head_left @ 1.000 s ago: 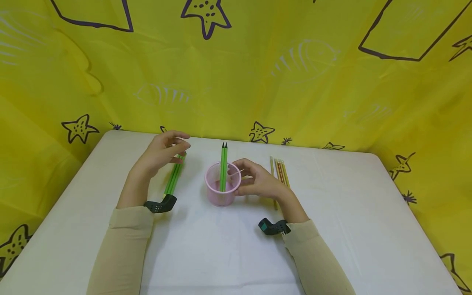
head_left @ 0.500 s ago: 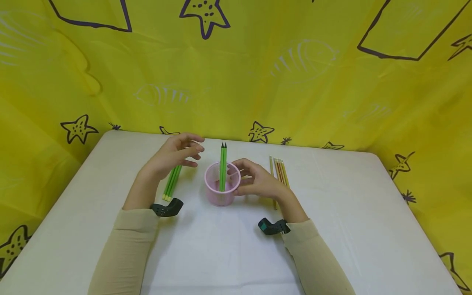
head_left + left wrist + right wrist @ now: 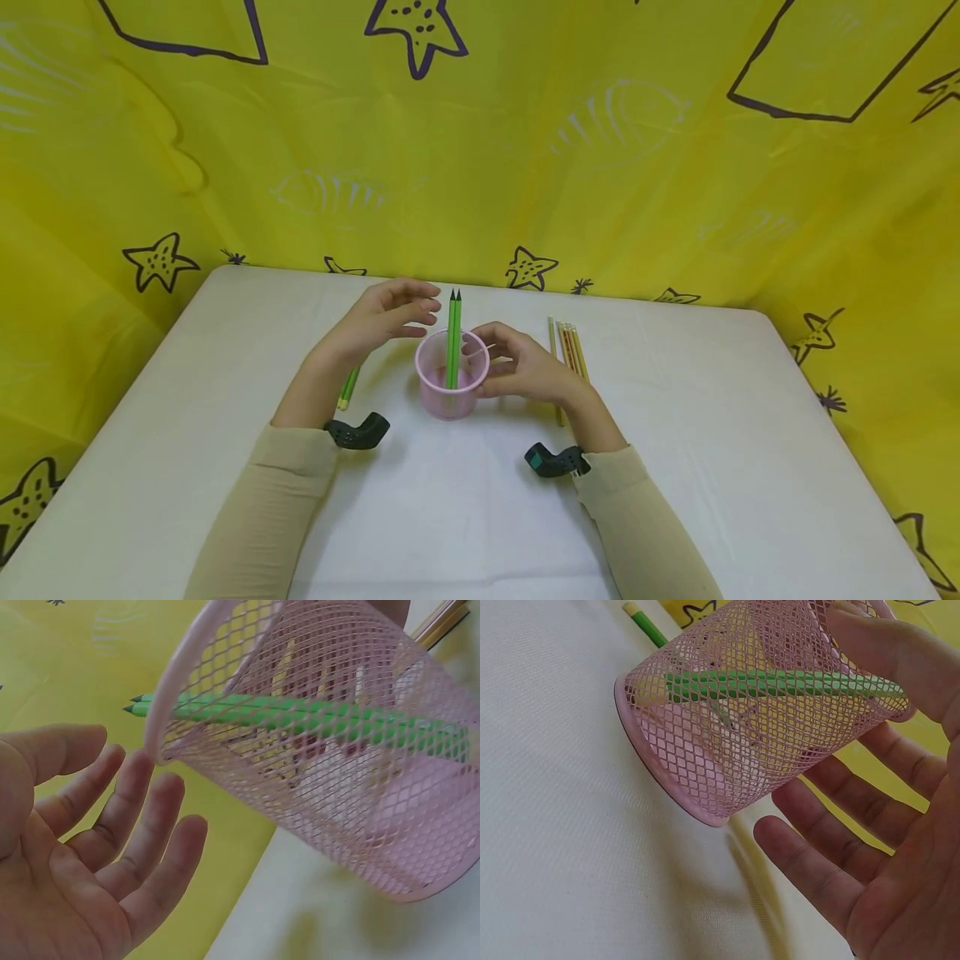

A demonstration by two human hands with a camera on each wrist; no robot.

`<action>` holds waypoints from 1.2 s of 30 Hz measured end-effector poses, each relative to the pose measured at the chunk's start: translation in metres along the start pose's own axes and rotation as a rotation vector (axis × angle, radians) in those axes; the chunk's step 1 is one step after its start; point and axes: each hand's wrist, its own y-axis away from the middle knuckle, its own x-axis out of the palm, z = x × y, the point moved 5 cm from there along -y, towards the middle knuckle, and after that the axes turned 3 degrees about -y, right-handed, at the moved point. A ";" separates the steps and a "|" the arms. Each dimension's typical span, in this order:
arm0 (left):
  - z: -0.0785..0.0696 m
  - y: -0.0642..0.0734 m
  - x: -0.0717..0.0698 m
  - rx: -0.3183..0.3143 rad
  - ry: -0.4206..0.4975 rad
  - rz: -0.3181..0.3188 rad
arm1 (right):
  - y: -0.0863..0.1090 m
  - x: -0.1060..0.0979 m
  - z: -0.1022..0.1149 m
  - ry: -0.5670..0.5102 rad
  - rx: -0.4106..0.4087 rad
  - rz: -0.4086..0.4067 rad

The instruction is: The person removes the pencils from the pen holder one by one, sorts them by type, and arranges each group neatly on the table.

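A pink mesh pencil cup [image 3: 448, 407] stands in the middle of the white table. Two green pencils [image 3: 454, 333] lean upright inside it, dark points up. My right hand [image 3: 528, 367] holds the cup from its right side; the right wrist view shows the thumb [image 3: 877, 645] at the rim and the fingers round the far side. On the other side, my left hand [image 3: 375, 321] hovers beside the rim, loosely curved and holding nothing, as the left wrist view confirms. Under the left wrist lie green pencils [image 3: 349, 387] with pale ends, partly hidden by the forearm.
Several yellow pencils [image 3: 573, 346] lie right of the cup, partly behind the right wrist. A yellow patterned cloth [image 3: 480, 150] hangs along the table's back edge and sides. Black devices sit on both wrists, the left one [image 3: 360, 433] near the green pencils.
My left hand has moved right, from above the loose green pencils to beside the cup. The right hand, the cup and the pencils in it have stayed put.
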 end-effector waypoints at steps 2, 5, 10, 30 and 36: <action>0.000 -0.001 0.004 0.001 0.009 0.005 | 0.000 0.000 0.000 0.004 0.003 0.000; 0.000 -0.002 0.008 0.010 0.014 0.011 | 0.000 0.000 0.000 0.002 0.001 0.003; -0.001 -0.002 0.013 0.024 0.007 0.017 | 0.000 0.000 0.001 0.002 -0.001 0.005; 0.004 -0.003 0.014 -0.016 -0.043 0.015 | -0.001 0.000 -0.002 -0.014 -0.013 0.009; 0.005 -0.003 0.013 -0.010 -0.040 0.026 | 0.000 0.001 -0.001 -0.018 -0.013 0.013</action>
